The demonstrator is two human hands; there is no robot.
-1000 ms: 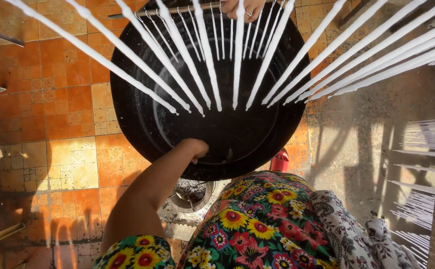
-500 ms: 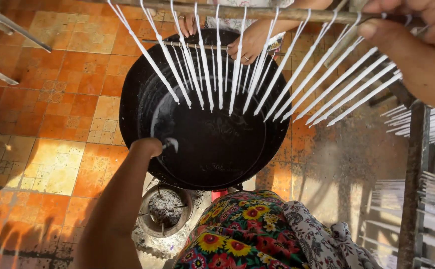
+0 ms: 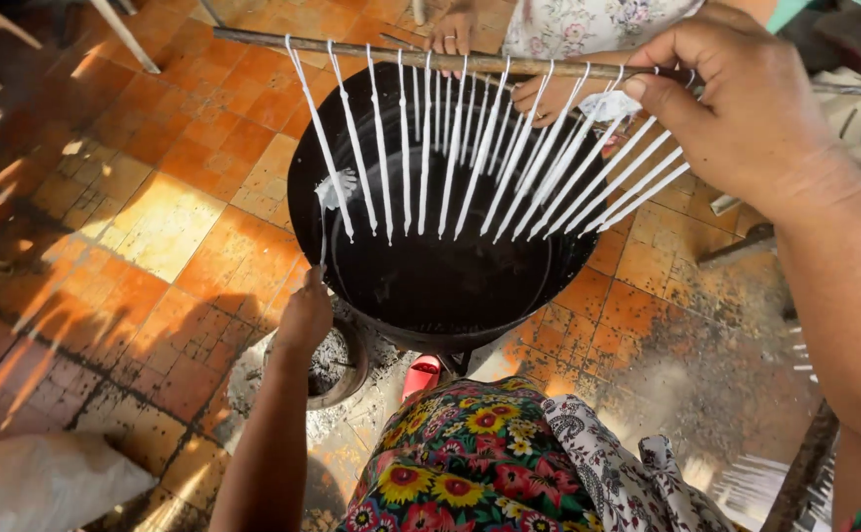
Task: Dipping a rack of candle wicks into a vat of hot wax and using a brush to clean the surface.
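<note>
Over the big round black metal pot [image 3: 420, 286] hangs a long thin wooden stick [image 3: 371, 54] with a row of thin white wax candles [image 3: 450, 163] tied to it by their strings. The right hand [image 3: 746, 108] is closed around the right end of the stick, with the thumb on top, and holds it up across the pot. The candles dangle down toward the dark liquid in the pot, and the ones on the right swing out at a slant. They look light, but I think they are soft and easy to snap or bend, and likely slippery, so the stick is the safe place to hold, not the candles. The left hand [image 3: 304, 317] is low by the near left rim of the pot. It looks pinched shut on a thin white string that runs up to a small white lump of wax [image 3: 336, 187] near the first candle. Across the pot, another person's hands [image 3: 450, 30] are at the far side of the stick. Under the pot sits a small grey ring of ash [image 3: 337, 355] on the orange tiled floor [image 3: 154, 217]. A bright flowered cloth [image 3: 470, 463] covers the lap below.
</note>
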